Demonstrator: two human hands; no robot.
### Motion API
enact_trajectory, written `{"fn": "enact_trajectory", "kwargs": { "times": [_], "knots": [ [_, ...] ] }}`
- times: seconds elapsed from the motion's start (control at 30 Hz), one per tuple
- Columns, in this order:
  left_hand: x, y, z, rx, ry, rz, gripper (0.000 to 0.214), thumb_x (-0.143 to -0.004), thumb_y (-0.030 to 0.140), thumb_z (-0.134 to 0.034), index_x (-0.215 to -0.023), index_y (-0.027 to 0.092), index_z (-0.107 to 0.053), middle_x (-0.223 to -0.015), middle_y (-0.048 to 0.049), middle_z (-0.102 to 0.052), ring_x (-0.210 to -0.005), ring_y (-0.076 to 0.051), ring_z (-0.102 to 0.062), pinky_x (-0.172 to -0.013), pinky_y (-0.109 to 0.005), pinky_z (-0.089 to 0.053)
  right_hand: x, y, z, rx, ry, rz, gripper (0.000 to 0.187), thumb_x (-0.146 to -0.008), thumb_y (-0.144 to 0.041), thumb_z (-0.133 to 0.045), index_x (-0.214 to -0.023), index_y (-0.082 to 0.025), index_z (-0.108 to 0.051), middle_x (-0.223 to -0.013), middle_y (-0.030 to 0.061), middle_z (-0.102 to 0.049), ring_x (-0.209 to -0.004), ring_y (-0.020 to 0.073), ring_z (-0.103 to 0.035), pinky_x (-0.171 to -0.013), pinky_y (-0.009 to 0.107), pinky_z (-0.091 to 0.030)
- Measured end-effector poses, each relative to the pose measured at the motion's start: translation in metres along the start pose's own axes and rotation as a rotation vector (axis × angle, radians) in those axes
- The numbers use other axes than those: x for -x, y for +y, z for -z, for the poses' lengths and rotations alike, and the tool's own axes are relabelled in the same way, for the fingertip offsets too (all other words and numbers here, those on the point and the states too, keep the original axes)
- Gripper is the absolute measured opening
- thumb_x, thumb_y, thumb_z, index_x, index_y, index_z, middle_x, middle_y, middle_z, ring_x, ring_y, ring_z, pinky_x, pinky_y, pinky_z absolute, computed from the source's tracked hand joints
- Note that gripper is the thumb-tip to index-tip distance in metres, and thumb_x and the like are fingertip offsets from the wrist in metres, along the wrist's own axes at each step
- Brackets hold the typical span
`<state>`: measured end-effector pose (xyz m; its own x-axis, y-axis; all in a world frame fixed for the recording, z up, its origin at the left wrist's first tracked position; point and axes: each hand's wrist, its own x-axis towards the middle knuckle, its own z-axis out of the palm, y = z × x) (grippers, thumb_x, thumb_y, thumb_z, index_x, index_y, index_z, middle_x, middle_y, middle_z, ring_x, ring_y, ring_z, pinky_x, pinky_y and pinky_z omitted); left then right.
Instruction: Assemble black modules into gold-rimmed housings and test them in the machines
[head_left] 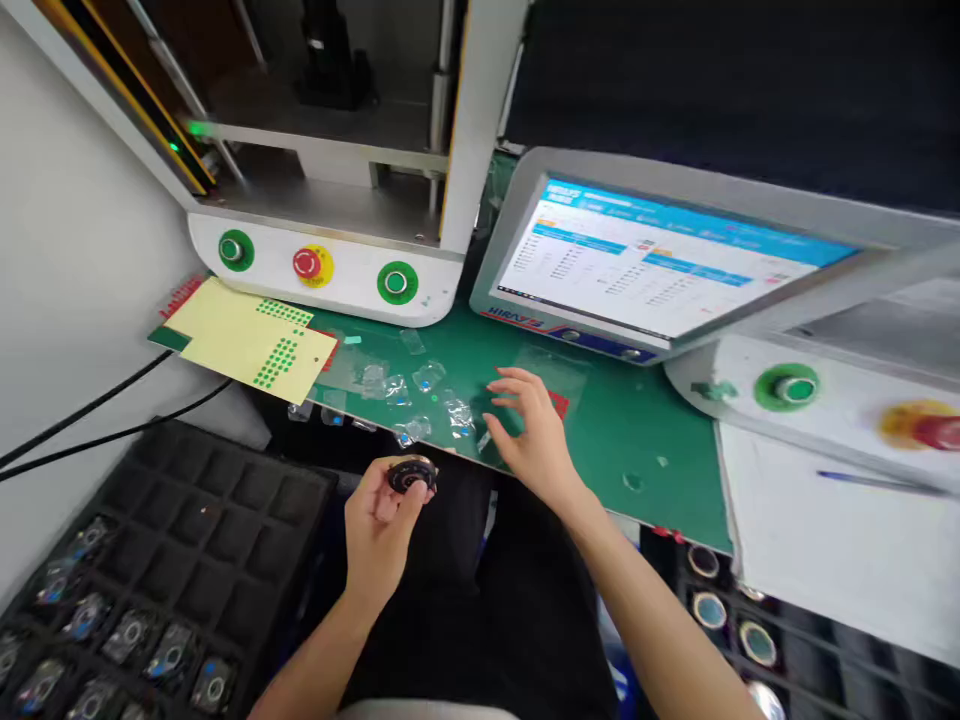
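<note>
My left hand (381,520) is closed around a small round black part (411,474) with a ring on top, held up in front of the green mat's near edge. My right hand (529,430) reaches over the green mat (637,430) with fingers spread, fingertips touching a clear plastic film (487,437) near its front edge. Several crumpled clear film scraps (409,395) lie on the mat just left of that hand.
A white press machine (330,265) with two green buttons and a red stop button stands behind the mat. A tilted monitor (645,265) is to the right. Yellow dotted sheets (251,345) lie at left. Black compartment trays (150,590) of parts sit at lower left; round parts (739,620) sit at lower right.
</note>
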<state>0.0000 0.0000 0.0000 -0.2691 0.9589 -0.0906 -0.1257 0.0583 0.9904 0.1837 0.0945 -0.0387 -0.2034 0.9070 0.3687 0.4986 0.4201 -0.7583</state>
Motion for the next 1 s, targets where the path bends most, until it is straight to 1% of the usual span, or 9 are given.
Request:
{"fn": "enact_trajectory", "kwargs": {
  "times": [0.17,0.33,0.43,0.57,0.67,0.8,0.87,0.93,1.0],
  "knots": [
    [-0.007,-0.006,0.010,0.014,0.027,0.042,0.011,-0.084,0.026,-0.073,-0.088,0.017,-0.070,-0.083,-0.0008,-0.072,-0.072,-0.010,-0.068,-0.069,-0.015,-0.057,-0.021,0.007,-0.022,-0.003,-0.099,-0.003,0.036,-0.079,-0.007,-0.051,-0.111,-0.024,-0.050,-0.131,0.0127,-0.045,-0.105,0.0227,-0.060,-0.084,0.042,-0.060],
    [-0.012,-0.009,0.010,0.104,0.035,0.106,0.022,-0.085,0.033,-0.074,-0.089,0.017,-0.060,-0.087,-0.0029,-0.075,-0.073,-0.013,-0.071,-0.070,-0.022,-0.059,-0.031,0.005,-0.032,0.007,-0.145,-0.049,0.041,-0.074,-0.001,-0.044,-0.108,-0.022,-0.053,-0.133,0.0135,-0.046,-0.085,0.0178,-0.061,-0.073,0.038,-0.060],
    [-0.014,-0.011,0.009,0.160,-0.024,0.182,0.028,-0.088,0.041,-0.070,-0.089,0.017,-0.056,-0.088,-0.0056,-0.076,-0.071,-0.015,-0.071,-0.066,-0.024,-0.058,-0.033,0.000,-0.032,-0.001,-0.149,-0.071,0.043,-0.072,0.001,-0.041,-0.106,-0.021,-0.056,-0.133,0.0133,-0.047,-0.079,0.0158,-0.060,-0.071,0.037,-0.058],
    [-0.012,-0.011,0.012,0.182,-0.131,0.307,0.033,-0.090,0.047,-0.065,-0.096,0.014,-0.064,-0.087,-0.0089,-0.076,-0.054,-0.008,-0.055,-0.050,-0.017,-0.043,-0.029,-0.017,-0.019,-0.024,-0.104,-0.094,0.038,-0.076,-0.001,-0.044,-0.105,-0.022,-0.058,-0.132,0.0118,-0.049,-0.079,0.0150,-0.059,-0.070,0.035,-0.056],
    [-0.008,-0.008,0.012,0.192,-0.097,0.354,0.037,-0.089,0.048,-0.065,-0.104,0.014,-0.068,-0.087,-0.0100,-0.076,-0.049,-0.007,-0.045,-0.046,-0.018,-0.036,-0.020,-0.039,0.000,-0.167,0.021,-0.174,0.028,-0.082,-0.008,-0.054,-0.104,-0.024,-0.059,-0.132,0.0097,-0.049,-0.082,0.0138,-0.059,-0.072,0.033,-0.055],
    [-0.003,-0.004,0.004,0.288,-0.103,0.385,0.033,-0.082,0.046,-0.075,-0.093,0.015,-0.067,-0.105,-0.0122,-0.075,-0.067,-0.013,-0.063,-0.066,-0.024,-0.052,0.002,-0.070,0.024,-0.525,0.213,-0.345,0.026,-0.078,-0.011,-0.070,-0.099,-0.025,-0.064,-0.123,0.0070,-0.056,-0.085,0.0128,-0.058,-0.069,0.026,-0.052],
    [-0.001,-0.003,-0.003,0.349,-0.136,0.435,0.033,-0.079,0.044,-0.079,-0.089,0.016,-0.064,-0.103,-0.0117,-0.075,-0.076,-0.016,-0.068,-0.073,-0.027,-0.054,0.018,-0.084,0.032,-0.636,0.249,-0.398,0.029,-0.076,-0.009,-0.074,-0.098,-0.026,-0.067,-0.120,0.0067,-0.059,-0.087,0.0127,-0.057,-0.068,0.023,-0.052],
    [0.002,-0.003,-0.011,0.370,-0.159,0.458,0.034,-0.080,0.045,-0.078,-0.086,0.015,-0.063,-0.094,-0.0115,-0.076,-0.064,-0.012,-0.062,-0.064,-0.022,-0.051,0.035,-0.095,0.036,-0.711,0.262,-0.450,0.029,-0.076,-0.007,-0.075,-0.098,-0.027,-0.069,-0.120,0.0063,-0.059,-0.086,0.0116,-0.057,-0.069,0.023,-0.054],
    [0.008,-0.003,-0.019,0.361,-0.155,0.463,0.036,-0.082,0.047,-0.076,-0.088,0.013,-0.065,-0.087,-0.0115,-0.076,-0.050,-0.006,-0.049,-0.050,-0.017,-0.040,0.052,-0.105,0.036,-0.773,0.291,-0.515,0.028,-0.075,-0.008,-0.077,-0.096,-0.027,-0.070,-0.120,0.0061,-0.060,-0.083,0.0100,-0.058,-0.068,0.022,-0.054]
  ]
}}
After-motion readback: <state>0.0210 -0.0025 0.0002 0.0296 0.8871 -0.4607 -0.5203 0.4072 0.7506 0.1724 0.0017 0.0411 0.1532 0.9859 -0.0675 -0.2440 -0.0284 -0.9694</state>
